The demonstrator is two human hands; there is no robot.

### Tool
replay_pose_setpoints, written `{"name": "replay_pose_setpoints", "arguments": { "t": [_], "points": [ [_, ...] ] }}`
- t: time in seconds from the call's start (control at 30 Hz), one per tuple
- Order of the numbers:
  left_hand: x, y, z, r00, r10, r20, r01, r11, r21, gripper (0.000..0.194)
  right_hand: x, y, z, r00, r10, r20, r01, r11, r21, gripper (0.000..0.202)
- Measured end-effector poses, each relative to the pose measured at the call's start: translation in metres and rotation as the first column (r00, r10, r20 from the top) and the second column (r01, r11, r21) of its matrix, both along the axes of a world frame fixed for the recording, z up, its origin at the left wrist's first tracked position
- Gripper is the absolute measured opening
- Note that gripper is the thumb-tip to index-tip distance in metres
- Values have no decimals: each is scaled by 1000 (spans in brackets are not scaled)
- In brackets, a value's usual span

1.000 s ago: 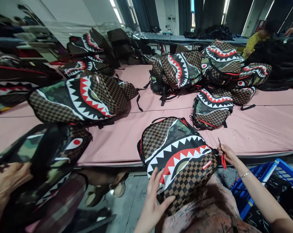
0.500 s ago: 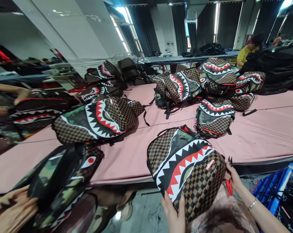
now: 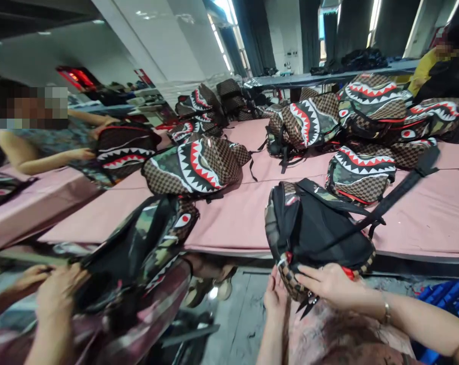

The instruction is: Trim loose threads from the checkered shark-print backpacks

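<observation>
A shark-mouth backpack point(image 3: 328, 228) in checks and camouflage lies at the pink table's near edge, its black back panel and straps upward. One shoulder strap point(image 3: 398, 190) is raised to the right, blurred. My left hand point(image 3: 275, 296) holds the bag's lower left corner from beneath. Across the near edge lies my right hand point(image 3: 330, 284), its fingers extended on the bag. It keeps a pair of scissors point(image 3: 309, 303) in its palm; the dark blades point down left and a bit of red handle shows beyond the hand.
More shark backpacks point(image 3: 199, 167) are on the pink table point(image 3: 248, 223). At left a co-worker's hands point(image 3: 62, 289) work on a camouflage backpack point(image 3: 149, 233). Another person point(image 3: 28, 121) handles a bag farther left. A blue crate point(image 3: 446, 299) stands lower right.
The backpack has been turned over, from its shark front to its black back with straps. My right hand has come from its right side to the near edge. The view has swung left.
</observation>
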State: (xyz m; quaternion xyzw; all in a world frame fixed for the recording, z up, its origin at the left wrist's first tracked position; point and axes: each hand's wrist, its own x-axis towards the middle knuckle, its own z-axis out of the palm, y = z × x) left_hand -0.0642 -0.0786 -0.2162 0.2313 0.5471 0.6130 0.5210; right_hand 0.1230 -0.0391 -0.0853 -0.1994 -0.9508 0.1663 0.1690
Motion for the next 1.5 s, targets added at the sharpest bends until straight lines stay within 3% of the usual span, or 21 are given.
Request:
{"name": "replay_pose_setpoints", "arguments": {
  "t": [0.07,0.13,0.23,0.37,0.47,0.57,0.63,0.7,0.83,0.93,1.0,1.2,1.5],
  "points": [
    [-21,-23,3,986,121,115,-119,993,-26,47,-8,-16,-34,997,46,62,-37,989,-144,52],
    [-31,-42,12,965,186,183,-178,982,-61,42,-9,-24,-52,996,42,81,-20,966,-258,50],
    [-24,-55,32,963,158,216,-145,987,-76,42,-3,-21,-52,995,67,69,-40,940,-338,46],
    [0,-52,61,983,70,168,-67,997,-22,44,15,-5,-40,995,77,-56,-94,872,-480,29],
    [15,-44,78,997,28,67,-25,998,-49,47,28,0,-42,985,-129,-115,44,832,-553,18],
    [24,-34,92,999,4,-48,-4,1000,5,56,35,2,-46,896,-440,-57,313,719,-620,15],
    [28,-25,100,992,41,-122,-34,997,63,58,36,4,-45,822,-569,-26,431,652,-624,27],
    [33,-18,107,981,88,-173,-72,993,97,56,34,8,-40,792,-606,-76,451,665,-595,31],
    [41,-10,116,975,114,-190,-91,988,128,55,26,19,-27,811,-530,-248,366,790,-491,17],
    [43,-11,120,977,149,-150,-130,983,133,54,18,28,-22,822,-471,-320,315,845,-432,10],
    [43,-13,123,979,167,-119,-153,982,115,54,12,32,-20,827,-467,-312,310,843,-440,9],
    [42,-15,125,985,155,-75,-149,985,87,54,-3,33,-22,864,-441,-244,202,747,-634,12],
    [43,-15,119,988,143,-65,-134,983,122,55,-3,29,-19,874,-423,-239,262,824,-502,11]
  ]
}}
